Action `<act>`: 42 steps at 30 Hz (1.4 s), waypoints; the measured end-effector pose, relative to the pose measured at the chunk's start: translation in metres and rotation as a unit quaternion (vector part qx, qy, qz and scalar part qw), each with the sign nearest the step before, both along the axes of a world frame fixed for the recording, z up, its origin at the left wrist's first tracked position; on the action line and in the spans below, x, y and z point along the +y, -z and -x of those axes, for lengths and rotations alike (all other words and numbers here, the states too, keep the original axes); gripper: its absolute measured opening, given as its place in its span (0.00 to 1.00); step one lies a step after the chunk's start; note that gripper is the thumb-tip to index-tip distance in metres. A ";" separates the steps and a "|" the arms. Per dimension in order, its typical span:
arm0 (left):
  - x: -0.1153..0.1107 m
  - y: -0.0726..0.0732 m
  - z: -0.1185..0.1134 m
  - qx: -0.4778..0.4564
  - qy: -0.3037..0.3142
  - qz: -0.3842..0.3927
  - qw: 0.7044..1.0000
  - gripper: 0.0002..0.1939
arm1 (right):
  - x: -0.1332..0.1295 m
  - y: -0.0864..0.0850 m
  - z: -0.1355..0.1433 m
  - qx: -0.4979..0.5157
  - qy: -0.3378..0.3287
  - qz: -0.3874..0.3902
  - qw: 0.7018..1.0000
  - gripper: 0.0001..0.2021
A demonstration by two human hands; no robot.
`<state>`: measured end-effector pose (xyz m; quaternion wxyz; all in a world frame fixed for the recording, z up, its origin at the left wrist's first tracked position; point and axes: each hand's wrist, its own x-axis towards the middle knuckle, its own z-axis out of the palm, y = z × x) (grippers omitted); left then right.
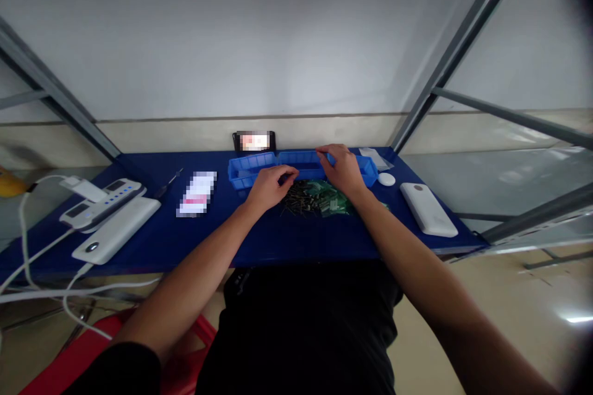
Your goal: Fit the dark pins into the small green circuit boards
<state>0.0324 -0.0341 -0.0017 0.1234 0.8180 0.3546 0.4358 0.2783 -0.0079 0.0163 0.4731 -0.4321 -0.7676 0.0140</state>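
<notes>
My left hand (272, 186) is at the near side of the left blue bin (238, 179), beside a pile of thin metal pieces that look like screws (301, 200). Its fingers are curled in toward the thumb; whatever they pinch is too small to make out. Over the right blue bin (301, 157) hangs my right hand (343, 168), fingers bent and the tips close to the thumb near the bin's back rim. Anything held there does not show. Green-tinted clear plastic bags (334, 200) lie on the pile, below my right wrist.
On the blue table (296, 244) lie a lit phone (197, 194), a screwdriver (167, 185), a power strip (104, 203), and white power banks (118, 231) left and right. Another phone (254, 142) leans at the wall. A round white object (386, 179) sits right of the bins. Cables hang at left.
</notes>
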 end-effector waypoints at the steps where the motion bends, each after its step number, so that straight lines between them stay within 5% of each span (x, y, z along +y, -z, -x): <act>1: -0.001 0.000 0.000 0.011 0.015 -0.001 1.000 0.08 | -0.001 -0.001 0.000 0.006 0.002 0.003 1.000 0.11; 10: -0.001 0.007 -0.002 0.087 0.097 0.000 0.991 0.09 | -0.006 -0.003 0.002 0.027 0.016 0.028 0.999 0.08; 22: 0.001 0.004 -0.003 -0.006 0.088 0.074 0.993 0.05 | -0.008 0.000 0.006 0.034 -0.003 0.051 0.998 0.07; 31: 0.008 0.008 -0.001 -0.172 0.030 0.085 0.981 0.13 | -0.019 0.001 0.019 -0.010 -0.170 0.137 0.976 0.08; 40: 0.000 0.005 -0.007 -0.176 0.045 0.070 0.981 0.27 | -0.016 0.001 0.021 0.132 -0.145 0.162 0.967 0.07; 42: -0.006 0.001 -0.008 -0.137 0.058 0.055 0.987 0.24 | -0.016 -0.001 0.021 0.155 -0.122 0.156 0.968 0.09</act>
